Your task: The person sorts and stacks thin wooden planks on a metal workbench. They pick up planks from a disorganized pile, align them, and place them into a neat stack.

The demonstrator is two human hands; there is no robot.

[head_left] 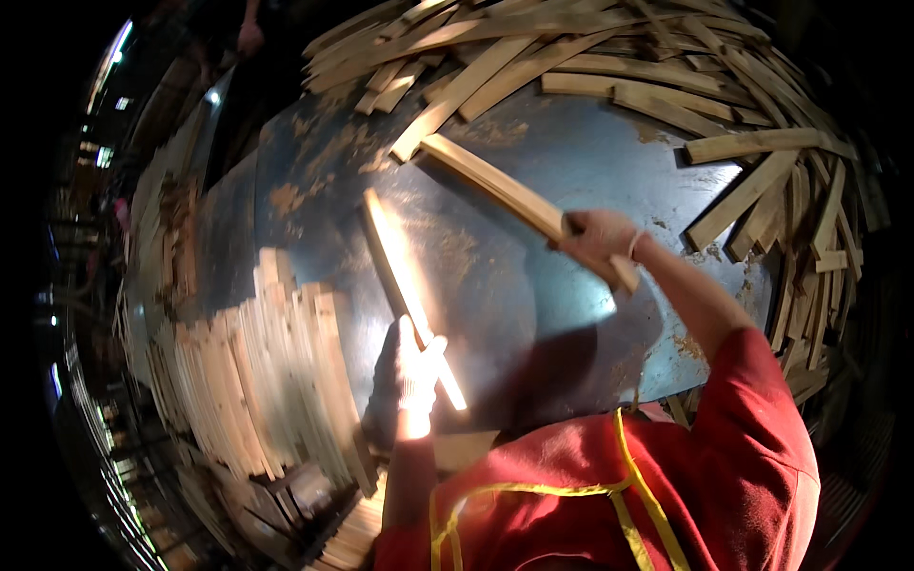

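My right hand [602, 234] is closed around a long wooden strip [500, 186] near its lower right end. The strip slants up to the left, its far end close to the tip of another board from the pile. My left hand [417, 369], pale and perhaps gloved, grips a second wooden strip [400, 262] that gleams in strong light. This one points away from me over the dark metal tabletop [476, 276]. Glare hides some of the left fingers.
A row of wooden strips [252, 376] lies side by side at the left. Jumbled boards [505, 71] spread across the far edge, and more strips [762, 205] heap up at the right. Sawdust patches dot the tabletop. At the upper left, another person's hand [249, 38] shows.
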